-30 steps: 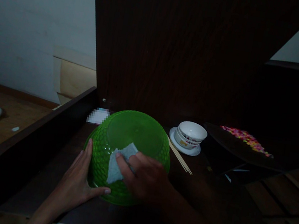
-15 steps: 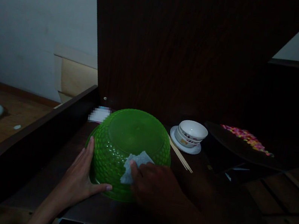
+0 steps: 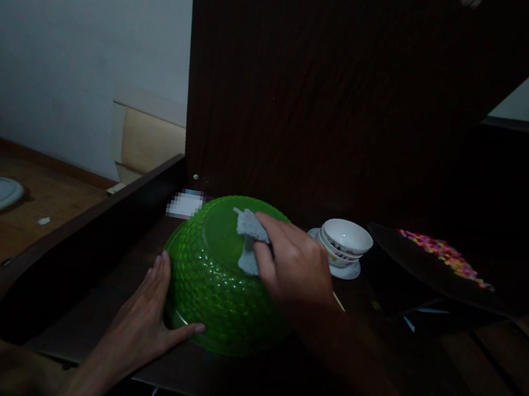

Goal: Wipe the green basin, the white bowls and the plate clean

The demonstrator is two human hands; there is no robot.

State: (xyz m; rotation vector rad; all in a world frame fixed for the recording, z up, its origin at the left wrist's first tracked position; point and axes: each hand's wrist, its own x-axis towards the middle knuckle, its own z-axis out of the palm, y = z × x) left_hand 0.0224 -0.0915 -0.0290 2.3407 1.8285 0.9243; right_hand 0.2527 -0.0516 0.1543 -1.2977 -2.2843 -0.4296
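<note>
An upturned green plastic basin (image 3: pixel 208 290) with a bumpy, scale-like side rests on the dark wooden surface. My left hand (image 3: pixel 142 323) holds it by the lower rim at the left, thumb along the front edge and fingers up against the side. Pinched in my right hand (image 3: pixel 292 257) is a light grey cloth (image 3: pixel 250 236), which lies against the right part of the basin's flat bottom. My right hand and forearm hide the basin's right side.
White bowls (image 3: pixel 347 235) are stacked on a saucer (image 3: pixel 348 270) at the right, with a chopstick end (image 3: pixel 339 302) nearby. Further right are pink and yellow bits (image 3: pixel 442 255) on a dark surface. A raised wooden side board (image 3: pixel 101 231) borders the left; a whitish round lid-like object (image 3: pixel 2 191) lies beyond.
My right hand has moved the cloth up from the basin's front side onto its flat bottom. My left hand keeps its place on the rim. The view has shifted slightly.
</note>
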